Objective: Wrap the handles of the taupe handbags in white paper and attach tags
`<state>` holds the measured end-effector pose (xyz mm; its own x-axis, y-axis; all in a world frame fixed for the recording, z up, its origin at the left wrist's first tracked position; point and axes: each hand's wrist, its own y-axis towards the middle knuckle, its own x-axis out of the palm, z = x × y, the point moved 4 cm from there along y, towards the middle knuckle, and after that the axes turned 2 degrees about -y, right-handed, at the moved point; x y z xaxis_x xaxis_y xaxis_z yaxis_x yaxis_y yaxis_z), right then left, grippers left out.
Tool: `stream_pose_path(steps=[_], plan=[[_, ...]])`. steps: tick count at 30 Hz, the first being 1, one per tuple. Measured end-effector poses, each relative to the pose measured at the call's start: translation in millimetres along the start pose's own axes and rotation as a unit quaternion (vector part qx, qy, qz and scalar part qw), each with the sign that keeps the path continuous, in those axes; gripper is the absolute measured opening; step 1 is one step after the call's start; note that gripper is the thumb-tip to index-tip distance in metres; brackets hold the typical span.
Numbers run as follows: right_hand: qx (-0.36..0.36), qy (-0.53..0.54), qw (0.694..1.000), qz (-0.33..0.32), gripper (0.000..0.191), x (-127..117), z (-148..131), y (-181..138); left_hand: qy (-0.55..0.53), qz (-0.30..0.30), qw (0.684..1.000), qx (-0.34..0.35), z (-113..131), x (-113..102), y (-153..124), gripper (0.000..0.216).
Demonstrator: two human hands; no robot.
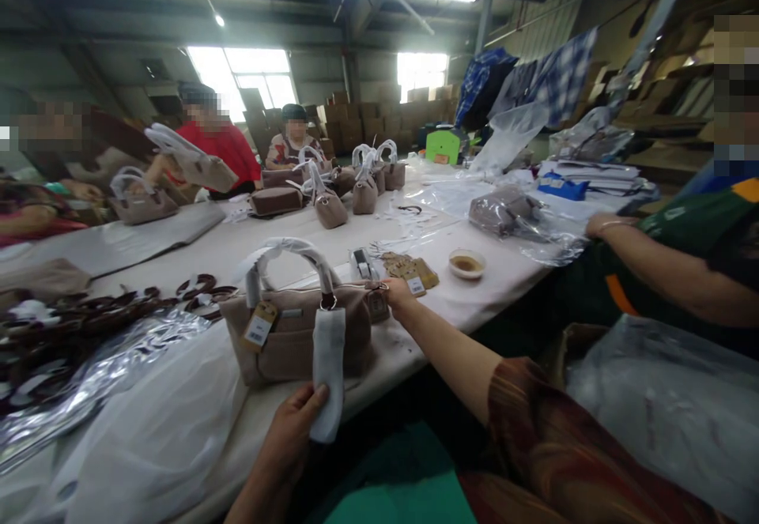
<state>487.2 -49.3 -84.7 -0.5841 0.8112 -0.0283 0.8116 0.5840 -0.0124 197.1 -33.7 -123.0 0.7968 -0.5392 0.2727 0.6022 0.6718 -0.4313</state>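
Observation:
A taupe handbag (pixel 296 342) stands upright at the table's near edge, its two handles (pixel 290 251) wrapped in clear and white film. A brown paper tag (pixel 259 326) with a white barcode label hangs on its front. From a metal ring at the right handle drops a strip wrapped in white sheet (pixel 328 374). My left hand (pixel 300 417) pinches the lower part of that strip between thumb and fingers. At the bag's upper right end, my right hand (pixel 400 300) grips the zipper end; its fingertips are partly hidden.
Brown tags (pixel 409 269) lie right of the bag beside a small bowl of brown liquid (pixel 466 264). Dark straps (pixel 77 326) and a white plastic bag (pixel 160 429) lie left. Several wrapped handbags (pixel 364 192) stand farther back. Co-workers sit around; one person's arm (pixel 670 271) reaches in from the right.

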Motion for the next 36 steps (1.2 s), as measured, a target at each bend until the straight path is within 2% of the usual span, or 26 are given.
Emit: stream_pose_path(steps=[5,9,14,19,21,24,27,29,31,33,36], plan=[[0.003,0.009,0.999,0.041,0.018,-9,16,-25,-0.01,-0.007,1.0,0.001,-3,-1,1,0.05],[0.047,0.026,0.998,0.035,0.024,-4,31,-42,0.001,-0.02,1.0,-0.008,-4,-3,1,0.052],[0.089,0.038,0.995,0.015,0.019,2,37,-38,0.001,-0.024,1.0,0.008,-5,-5,1,0.054],[0.084,-0.001,0.996,0.019,0.015,-14,41,-32,0.031,-0.002,0.999,0.032,-4,-5,-3,0.05],[0.075,-0.027,0.997,0.012,0.015,-22,42,-42,0.054,0.011,0.997,0.054,-1,-5,-7,0.047],[0.054,-0.049,0.997,-0.028,0.021,-27,33,-75,0.108,0.031,0.989,0.099,6,-4,-14,0.04],[-0.007,-0.037,0.99,-0.139,0.028,-14,7,-123,0.198,0.06,0.963,0.172,18,-1,-24,0.031],[-0.054,-0.049,0.968,-0.238,0.028,5,-15,-154,0.254,0.073,0.939,0.218,25,3,-31,0.027],[-0.087,-0.087,0.947,-0.296,0.027,25,-32,-176,0.306,0.083,0.913,0.257,30,7,-38,0.025],[-0.104,-0.129,0.939,-0.302,0.027,43,-40,-185,0.362,0.092,0.879,0.296,32,9,-43,0.025],[-0.099,-0.193,0.939,-0.267,0.03,61,-37,-183,0.442,0.111,0.816,0.356,30,12,-48,0.027]])
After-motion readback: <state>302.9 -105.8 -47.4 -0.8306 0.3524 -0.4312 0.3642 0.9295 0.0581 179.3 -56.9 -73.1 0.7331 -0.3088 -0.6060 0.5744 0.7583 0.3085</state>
